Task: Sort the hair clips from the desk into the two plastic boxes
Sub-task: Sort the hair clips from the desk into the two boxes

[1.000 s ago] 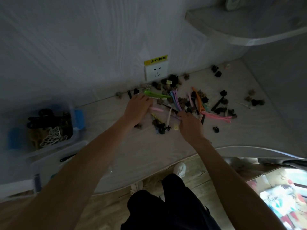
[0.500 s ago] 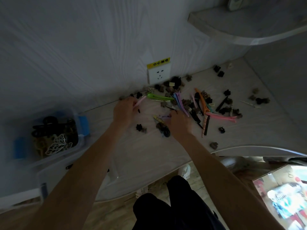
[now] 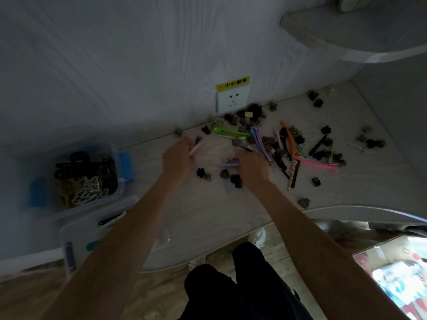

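Pale wood-grain laminate covers the tabletop (image 3: 208,211), which curves along its front edge and meets a wall panel of the same faint grain. A white socket (image 3: 233,100) with a yellow label sits low on that wall, and a rounded shelf (image 3: 346,35) juts out at upper right. The room is dim.

Hair clips lie scattered below the socket: small dark claw clips, a bright green clip (image 3: 227,132), an orange clip (image 3: 288,139), long pink clips (image 3: 316,163) and flat lilac ones. At the left end stand two clear plastic boxes. The rear box (image 3: 120,179) has blue latches and holds black claw clips and a cream openwork clip. The near box (image 3: 76,232) shows a slim dark clip inside.

Both bare arms reach forward. The left hand (image 3: 176,158) has its fingers curled round a thin pink clip (image 3: 196,147), whose tip pokes out. The right hand (image 3: 253,165) curls its grip onto a small purple clip (image 3: 230,162) lying on the tabletop.
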